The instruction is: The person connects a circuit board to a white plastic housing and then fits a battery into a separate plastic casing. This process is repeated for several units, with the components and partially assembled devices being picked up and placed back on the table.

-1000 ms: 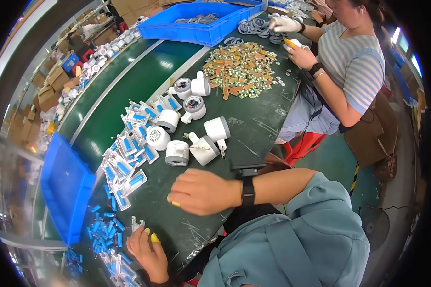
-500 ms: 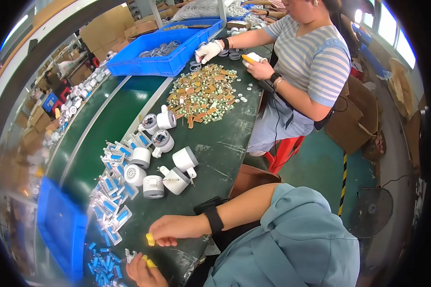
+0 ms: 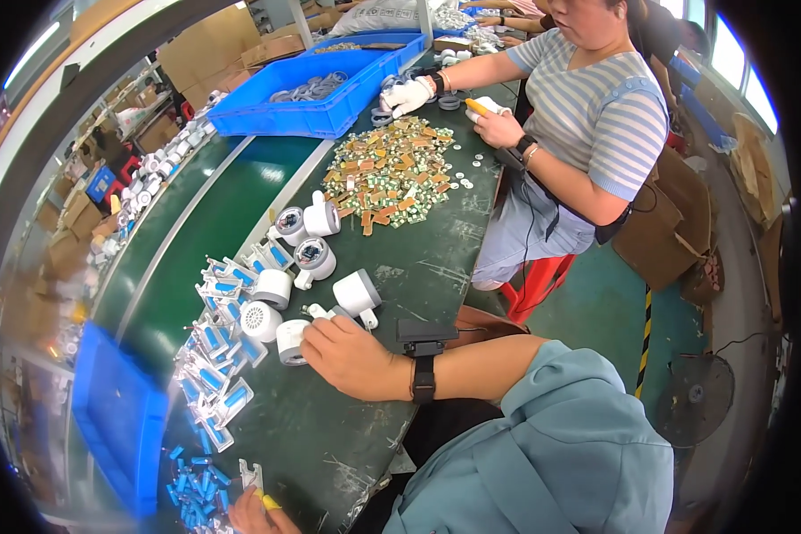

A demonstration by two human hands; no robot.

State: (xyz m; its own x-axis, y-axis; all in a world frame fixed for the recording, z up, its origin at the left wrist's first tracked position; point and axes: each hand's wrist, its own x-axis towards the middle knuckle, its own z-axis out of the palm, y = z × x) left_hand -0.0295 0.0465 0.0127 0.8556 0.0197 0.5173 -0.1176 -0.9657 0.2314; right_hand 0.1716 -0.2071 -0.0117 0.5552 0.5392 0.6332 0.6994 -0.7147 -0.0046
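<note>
My left hand [image 3: 256,514], partly cut off by the lower edge, pinches a small white plastic holder [image 3: 251,474]; a yellow finger cover shows on it. That holder is beside a heap of blue cylindrical cells with wires [image 3: 196,485]. My right hand [image 3: 351,358] is curled over a white round housing with a small side arm [image 3: 319,311], which it mostly hides; the thumb is out of sight. Touching its fingertips is another white housing with a grey rim [image 3: 291,342]. Just beyond lies a further white housing [image 3: 356,292].
White frames with blue cells [image 3: 212,378] are piled left of the housings. Farther off are a heap of small circuit boards [image 3: 392,173] and a blue bin of grey rings [image 3: 276,116]. A blue tray [image 3: 120,418] leans at left. A co-worker [image 3: 587,125] sits at the far right.
My right hand has moved away from my left hand, forward to the white housings, and curled over one. My left hand stays low with the white holder. The view has shifted slightly.
</note>
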